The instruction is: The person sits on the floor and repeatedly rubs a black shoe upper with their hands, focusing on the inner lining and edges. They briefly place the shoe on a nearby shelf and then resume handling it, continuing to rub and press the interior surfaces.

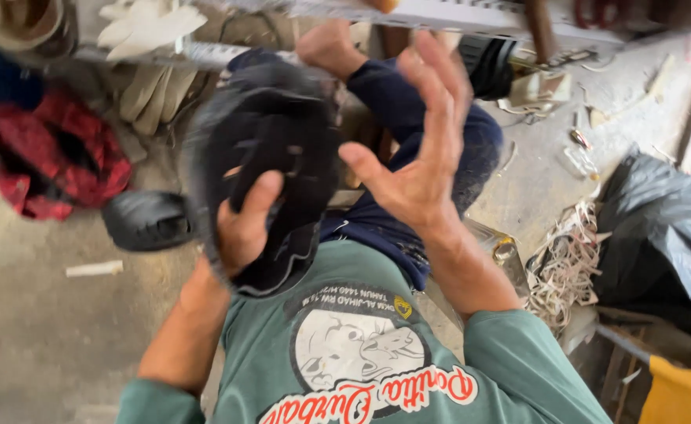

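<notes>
L hand grips a floppy black rubbery shoe-upper piece, thumb on top, held up over the lap. R hand open w/ fingers spread, just beside it, not touching. Black rubber sole on floor nearby

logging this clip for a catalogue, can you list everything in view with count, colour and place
dark floppy piece: one, black, held up at centre, blurred
red cloth: one, red and dark, on the floor at left
black shoe-like thing: one, black, on the floor left of centre
pale gloves: a bunch, cream, top left
black bag: one, black, at right
pale strips: a heap, off-white, on the floor at right
yellow thing: one, yellow, bottom right corner
green shirt: one, green with a print, bottom centre
left hand: grips the dark floppy piece
right hand: open, fingers spread, beside the piece
</notes>
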